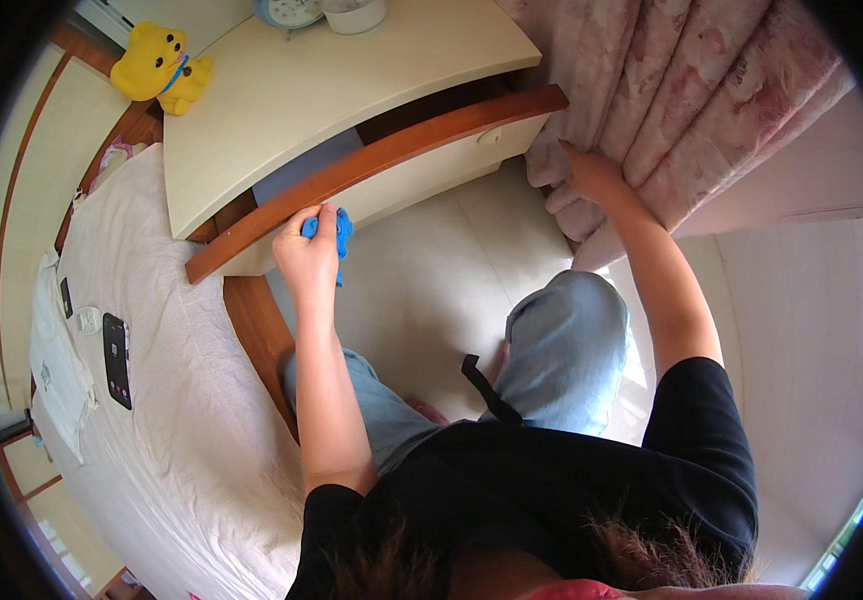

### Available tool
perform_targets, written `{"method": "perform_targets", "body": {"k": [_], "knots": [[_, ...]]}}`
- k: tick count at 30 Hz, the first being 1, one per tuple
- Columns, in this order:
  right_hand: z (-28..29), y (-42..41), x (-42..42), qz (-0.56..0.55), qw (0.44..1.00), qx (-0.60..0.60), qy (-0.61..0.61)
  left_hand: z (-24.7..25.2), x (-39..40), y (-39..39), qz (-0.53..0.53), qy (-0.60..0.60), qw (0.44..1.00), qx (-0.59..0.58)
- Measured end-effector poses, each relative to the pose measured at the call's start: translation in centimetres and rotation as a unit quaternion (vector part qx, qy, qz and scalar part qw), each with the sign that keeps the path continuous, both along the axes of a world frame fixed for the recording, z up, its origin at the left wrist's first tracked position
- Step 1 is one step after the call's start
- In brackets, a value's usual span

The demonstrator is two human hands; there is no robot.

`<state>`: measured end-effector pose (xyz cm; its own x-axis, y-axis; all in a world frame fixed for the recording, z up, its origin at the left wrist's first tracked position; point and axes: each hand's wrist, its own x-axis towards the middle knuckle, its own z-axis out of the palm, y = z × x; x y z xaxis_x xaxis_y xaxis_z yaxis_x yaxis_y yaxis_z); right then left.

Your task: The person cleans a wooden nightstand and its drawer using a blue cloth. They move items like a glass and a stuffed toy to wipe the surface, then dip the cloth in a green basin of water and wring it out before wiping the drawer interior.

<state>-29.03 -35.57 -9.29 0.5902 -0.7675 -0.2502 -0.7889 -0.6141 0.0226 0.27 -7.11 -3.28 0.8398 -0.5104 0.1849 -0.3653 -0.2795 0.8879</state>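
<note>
A crumpled blue cloth [344,232] is bunched in my left hand [310,244], which is at the front of a partly pulled-out drawer [401,155]. The drawer has a cream front and a brown wooden top edge, and something bluish-grey shows inside it. My right hand [595,174] reaches to the drawer's right end, against the pink floral curtain [690,97]. Its fingers are partly hidden, so whether they grip the curtain is unclear.
Atop the cream cabinet [341,82] stand a yellow toy dog [165,67], a clock [290,11] and a white container [354,15]. Left, a bed with a white sheet [176,420] holds a phone [116,360] and a small white case [89,320]. My knees are over the tiled floor [431,262].
</note>
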Motion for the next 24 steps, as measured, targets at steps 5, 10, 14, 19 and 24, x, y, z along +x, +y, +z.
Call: {"method": "perform_targets", "body": {"k": [5, 10, 14, 19, 24], "knots": [[4.5, 2.0, 3.7, -0.139, 0.854, 0.376, -0.332, 0.7, 0.8, -1.5, 0.025, 0.011, 1.000, 0.000], [8.2, 3.8, 7.1, -0.160, 0.763, 0.442, -0.443, 0.0, 2.5, -3.0, 0.035, 0.046, 0.998, -0.011], [9.7, 3.7, 7.6, -0.178, 0.760, 0.419, -0.463, 0.3, 2.6, -4.0, 0.010, 0.116, 0.993, 0.003], [11.7, 7.6, 6.0, -0.032, 0.814, 0.476, -0.331, 1.2, 3.3, -2.9, -0.008, 0.118, 0.993, 0.021], [8.9, 7.7, 4.2, 0.035, 0.900, 0.398, -0.177, 1.0, 3.4, -3.0, -0.002, 0.139, 0.990, -0.014]]}}
